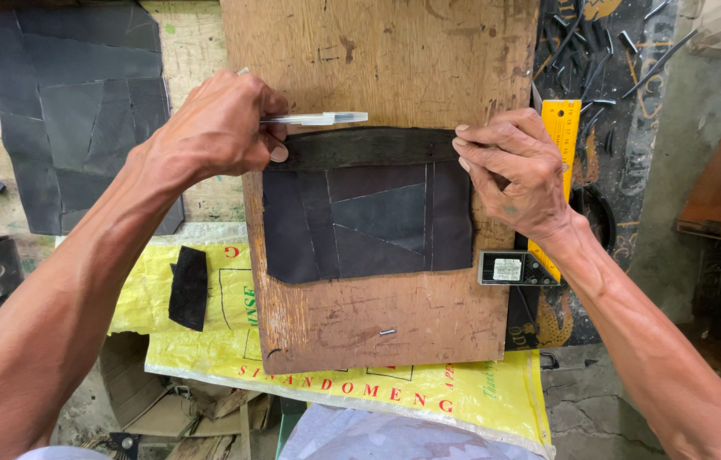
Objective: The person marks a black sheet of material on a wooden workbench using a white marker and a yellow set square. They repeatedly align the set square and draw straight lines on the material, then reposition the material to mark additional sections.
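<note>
Two bare forearms, lean and sinewy, without sleeves, watch, bracelet or gloves. Left hand (pixel 216 132) broad across the back, with raised tendons and prominent knuckles; thumbnail short and pale. Right hand (pixel 518 175) veined, with creased skin over the knuckles and short, pale nails on the fingertips (pixel 460 145). No rings on either. Fine hair along both forearms, with long muscle lines from wrist to elbow. At the bottom edge, near the left elbow, a sliver of light grey-lilac cloth, possibly clothing; too little visible to be sure.
</note>
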